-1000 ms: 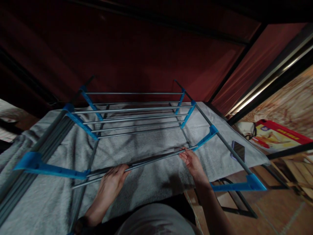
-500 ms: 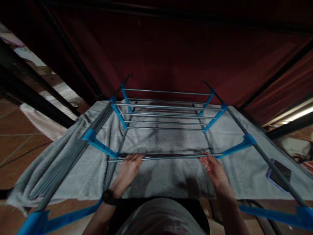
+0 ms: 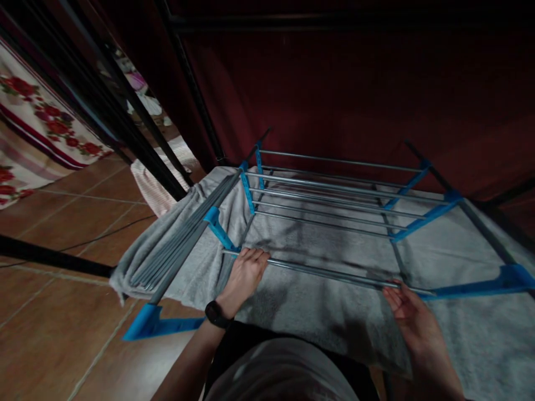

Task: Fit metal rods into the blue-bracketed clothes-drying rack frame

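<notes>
A half-built rack of grey metal tubes [image 3: 334, 185] and blue plastic brackets [image 3: 418, 225] lies on a grey blanket [image 3: 309, 317]. Across its near part runs a loose metal tube [image 3: 326, 271], close along another tube. My left hand [image 3: 249, 270] is closed over the left part of this tube, beside a blue bracket [image 3: 221, 231]. Near the tube's right end, my right hand [image 3: 412, 314] holds it between thumb and fingers, palm turned partly up. The tube's right end lies by the long blue bracket [image 3: 472, 287]; whether it sits in a hole I cannot tell.
Several spare tubes [image 3: 179, 239] lie bundled on the blanket at the left. Another blue bracket [image 3: 163, 326] juts past the blanket's near left edge above the tiled floor [image 3: 54, 328]. Behind stands a dark red panel [image 3: 334, 94]; black metal bars [image 3: 125, 122] cross at the left.
The view has swung left, bringing in more floor and a flowered cloth, while the phone at the right has left the picture. Both hands stay on the tube.
</notes>
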{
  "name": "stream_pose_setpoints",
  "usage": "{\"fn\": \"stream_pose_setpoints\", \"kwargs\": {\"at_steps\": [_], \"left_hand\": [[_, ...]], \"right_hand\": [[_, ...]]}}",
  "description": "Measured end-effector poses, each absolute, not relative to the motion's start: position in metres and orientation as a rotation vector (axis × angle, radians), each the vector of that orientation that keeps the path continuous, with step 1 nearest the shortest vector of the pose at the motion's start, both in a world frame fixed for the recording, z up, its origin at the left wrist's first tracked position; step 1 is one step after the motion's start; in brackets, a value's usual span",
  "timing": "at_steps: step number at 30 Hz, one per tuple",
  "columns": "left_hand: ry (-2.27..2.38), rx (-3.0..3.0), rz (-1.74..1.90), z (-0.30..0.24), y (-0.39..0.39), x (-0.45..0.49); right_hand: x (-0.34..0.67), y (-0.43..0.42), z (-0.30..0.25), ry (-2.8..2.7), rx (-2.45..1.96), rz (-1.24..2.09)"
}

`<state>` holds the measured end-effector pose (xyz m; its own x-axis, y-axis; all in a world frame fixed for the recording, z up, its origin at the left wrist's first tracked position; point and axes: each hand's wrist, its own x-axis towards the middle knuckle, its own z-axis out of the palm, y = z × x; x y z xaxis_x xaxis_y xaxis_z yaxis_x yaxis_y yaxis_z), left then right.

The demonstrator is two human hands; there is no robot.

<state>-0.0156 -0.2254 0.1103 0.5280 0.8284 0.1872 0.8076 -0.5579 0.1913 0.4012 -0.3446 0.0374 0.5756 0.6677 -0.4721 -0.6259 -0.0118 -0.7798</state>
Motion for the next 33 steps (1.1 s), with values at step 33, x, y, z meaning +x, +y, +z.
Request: {"fn": "stream_pose_setpoints", "kwargs": {"at_steps": [33], "left_hand": [[1.399,2.695,0.333,0.096,-0.212,-0.016]], "right_hand": [[0.399,-0.346,0.030,-0.139,-1.273,0.952]]}}
